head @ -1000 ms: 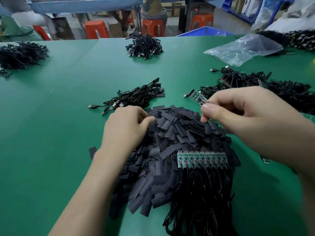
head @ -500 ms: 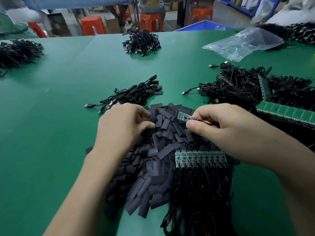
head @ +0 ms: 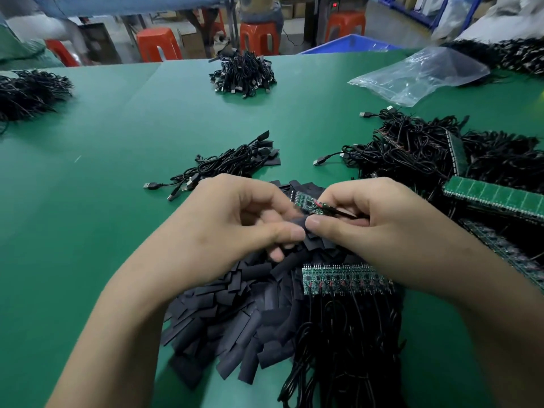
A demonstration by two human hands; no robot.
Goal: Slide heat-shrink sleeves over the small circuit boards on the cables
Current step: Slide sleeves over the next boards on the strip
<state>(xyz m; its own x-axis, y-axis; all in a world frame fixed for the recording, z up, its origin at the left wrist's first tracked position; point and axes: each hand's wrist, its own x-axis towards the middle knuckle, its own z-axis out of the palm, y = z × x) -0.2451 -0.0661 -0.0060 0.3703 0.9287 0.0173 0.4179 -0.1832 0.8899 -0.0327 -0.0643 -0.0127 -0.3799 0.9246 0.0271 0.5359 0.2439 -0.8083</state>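
Here, at the far left of the green table [head: 88, 231], a heap of black cables [head: 28, 92] lies near the edge. Further in, toward the back, sits a smaller cable bundle [head: 243, 73], and nearer the person a loose bunch of USB cables [head: 223, 167] trails its plugs leftward.

The left hand [head: 223, 228] is curled, its thumb and fingers pinching a flat black heat-shrink sleeve [head: 297, 223] above the pile of sleeves [head: 232, 319], which spreads over the table under both wrists. Thumb tips of the 2 hands almost meet at this sleeve.

Just beyond the thumbs, a small green circuit board [head: 306, 201] with red wiring at its right end is held level, its free end pointing left toward the sleeve. Whether the board has entered the sleeve's mouth cannot be told. The right hand [head: 379, 228] pinches the board's cable end between thumb and forefinger, the remaining fingers folded.

Below the right hand, a row of green boards [head: 338, 281] lies side by side on the sleeve pile, their black leads [head: 347, 348] running toward the viewer.

To the right, a tangled cable mass [head: 412, 148] carries more board strips [head: 494, 198], and a clear plastic bag [head: 418, 75] lies behind it.
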